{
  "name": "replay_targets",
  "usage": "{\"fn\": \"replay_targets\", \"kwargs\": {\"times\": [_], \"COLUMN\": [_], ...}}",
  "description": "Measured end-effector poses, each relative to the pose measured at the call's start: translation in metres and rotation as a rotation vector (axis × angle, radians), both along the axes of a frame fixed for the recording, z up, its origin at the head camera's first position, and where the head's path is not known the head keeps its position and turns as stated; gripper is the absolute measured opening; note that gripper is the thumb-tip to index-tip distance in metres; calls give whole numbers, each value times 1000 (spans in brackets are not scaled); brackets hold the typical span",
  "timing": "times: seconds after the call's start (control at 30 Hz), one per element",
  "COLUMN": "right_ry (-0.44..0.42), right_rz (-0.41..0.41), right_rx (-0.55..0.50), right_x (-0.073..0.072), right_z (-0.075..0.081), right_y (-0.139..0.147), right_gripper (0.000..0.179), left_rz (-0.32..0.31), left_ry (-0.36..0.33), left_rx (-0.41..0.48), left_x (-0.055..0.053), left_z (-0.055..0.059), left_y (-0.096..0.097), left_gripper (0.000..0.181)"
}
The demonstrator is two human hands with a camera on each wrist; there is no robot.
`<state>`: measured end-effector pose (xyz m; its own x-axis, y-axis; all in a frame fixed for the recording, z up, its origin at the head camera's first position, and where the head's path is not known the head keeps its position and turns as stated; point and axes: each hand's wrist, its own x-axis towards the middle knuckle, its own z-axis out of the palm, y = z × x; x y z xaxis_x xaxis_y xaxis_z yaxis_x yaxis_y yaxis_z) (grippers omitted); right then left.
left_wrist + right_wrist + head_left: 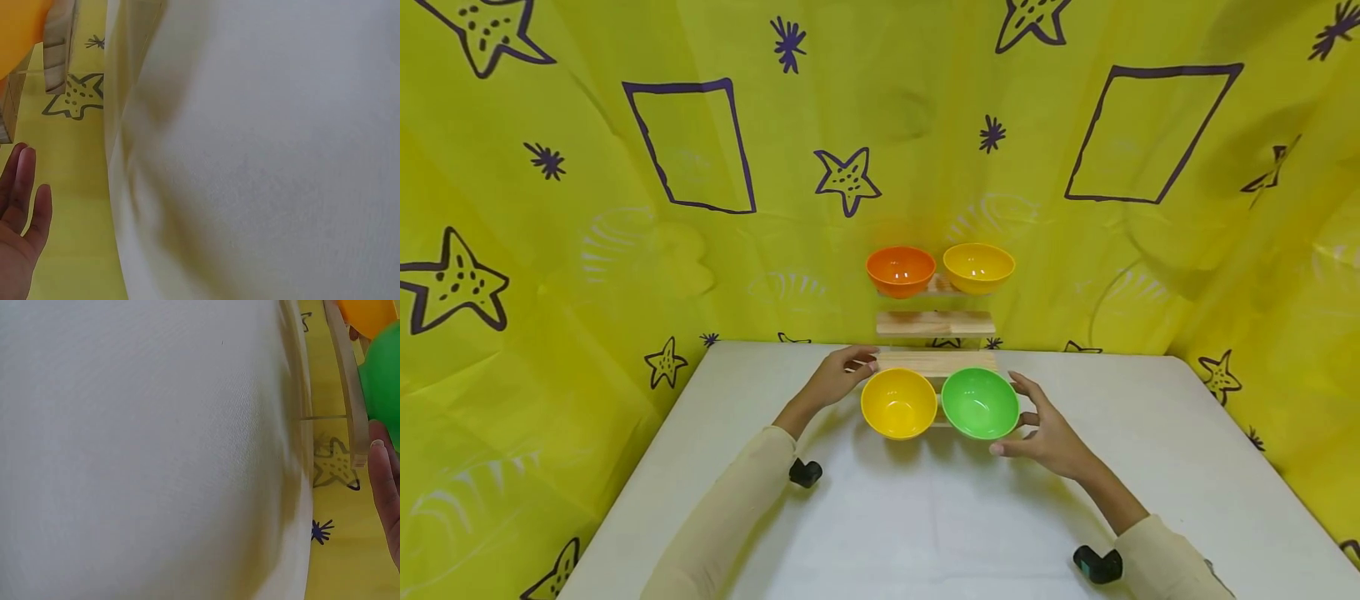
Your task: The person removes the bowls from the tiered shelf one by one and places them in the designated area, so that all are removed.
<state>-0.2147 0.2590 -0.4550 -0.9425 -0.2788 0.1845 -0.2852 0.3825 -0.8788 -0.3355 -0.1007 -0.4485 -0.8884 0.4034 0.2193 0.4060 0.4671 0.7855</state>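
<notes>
A green bowl [981, 404] and a yellow bowl [899, 405] sit side by side on the lowest step of a wooden stepped rack [936, 323]. My right hand [1051, 440] is at the right side of the green bowl, thumb toward the front and fingers spread along its side. In the right wrist view, fingertips [377, 445] meet the underside of the green bowl. My left hand [838, 377] is beside the rack's left end, behind the yellow bowl, holding nothing. Its fingers [24, 175] extend loosely in the left wrist view.
On the rack's top step stand an orange bowl [901, 272] and a second yellow bowl [979, 268]. The rack rests at the back of a white-covered table [925, 525], before a yellow patterned cloth [910, 108]. Black devices [806, 473] are at both wrists.
</notes>
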Motion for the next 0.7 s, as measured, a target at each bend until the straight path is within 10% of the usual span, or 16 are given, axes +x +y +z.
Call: {"fn": "replay_targets", "kwargs": {"times": [0.7], "right_ry": [-27], "right_rz": [-16], "right_rx": [-38], "right_x": [0], "right_z": [-5], "right_y": [-8], "right_gripper": [116], "left_rz": [-50], "left_ry": [-43], "left_rx": [-20], "left_x": [-3], "left_z": [1], "left_y": [2], "left_gripper": [42]}}
